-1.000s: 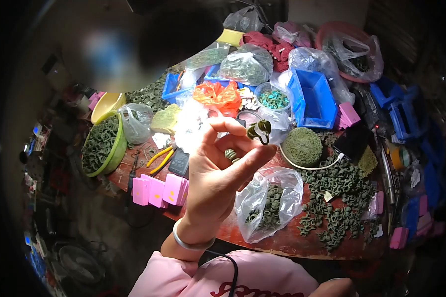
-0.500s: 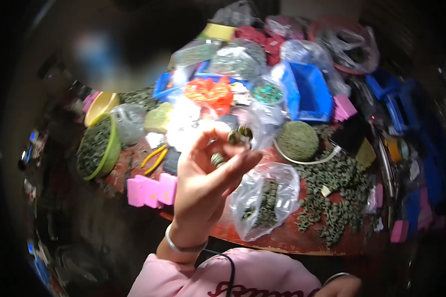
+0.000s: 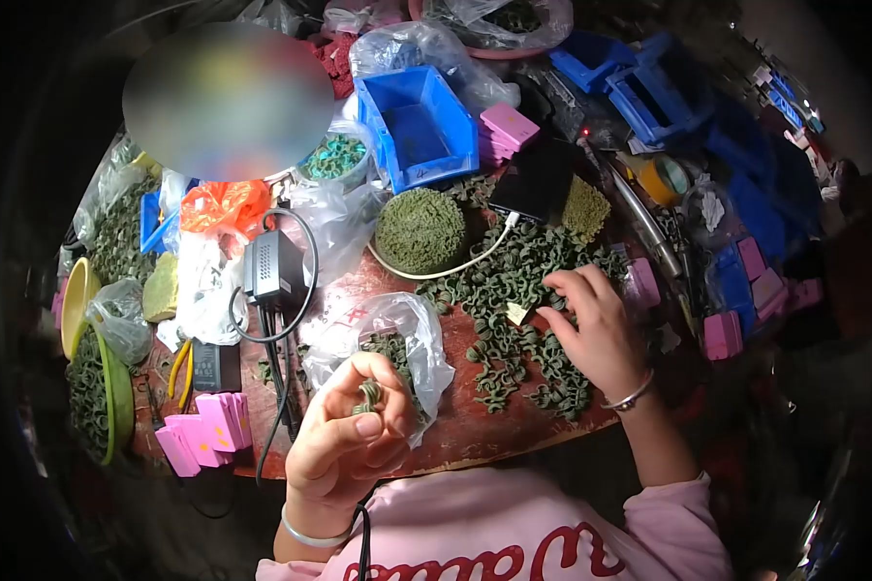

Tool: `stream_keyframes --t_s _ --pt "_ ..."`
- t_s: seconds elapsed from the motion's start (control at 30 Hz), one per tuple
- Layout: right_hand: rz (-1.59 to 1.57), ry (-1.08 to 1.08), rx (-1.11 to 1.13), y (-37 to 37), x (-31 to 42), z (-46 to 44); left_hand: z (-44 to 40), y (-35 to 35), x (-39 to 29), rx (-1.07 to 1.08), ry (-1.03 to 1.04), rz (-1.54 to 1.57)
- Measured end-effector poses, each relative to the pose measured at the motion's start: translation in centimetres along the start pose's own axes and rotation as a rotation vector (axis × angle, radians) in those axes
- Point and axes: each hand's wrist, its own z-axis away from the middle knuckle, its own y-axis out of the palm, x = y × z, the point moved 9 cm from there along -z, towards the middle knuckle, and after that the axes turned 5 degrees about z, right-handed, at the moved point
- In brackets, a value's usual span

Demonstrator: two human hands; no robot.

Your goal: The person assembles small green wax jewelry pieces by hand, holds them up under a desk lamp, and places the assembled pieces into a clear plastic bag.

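Small green curled pieces [image 3: 369,395] are pinched between the thumb and fingers of my left hand [image 3: 349,426], which is raised in front of the clear plastic bag [image 3: 434,363] at the table's near edge. More such pieces show inside that bag. On the right, my right hand [image 3: 591,324] is over the loose pile of green curled pieces [image 3: 513,261], thumb and fingers apart, nothing seen between them. A small pale scrap [image 3: 516,313] lies on the pile, left of my right thumb.
Behind the pile stand a round green pad [image 3: 420,230] with a white cable and a blue bin [image 3: 417,126]. A black adapter [image 3: 274,266] with cords, pink blocks [image 3: 203,432] and a green basin [image 3: 116,397] are at left. Metal tools [image 3: 646,221] lie at right.
My left hand has come down and nearer to my body, and the view has turned to the right. My right hand, earlier low at the bottom edge, is now over the pile.
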Motion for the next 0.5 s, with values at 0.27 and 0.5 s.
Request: stream_keyframes --t_s 0.27,0.5 --pt "0.090 0.017 -0.049 -0.5 -0.6 -0.5 0.4 -1.0 -0.6 -0.026 0.025 -0.108" --pt "0.039 -0.030 -0.114 -0.8 -0.3 -3.3 0.0 -0.6 -0.1 -0.027 -0.003 -0.127"
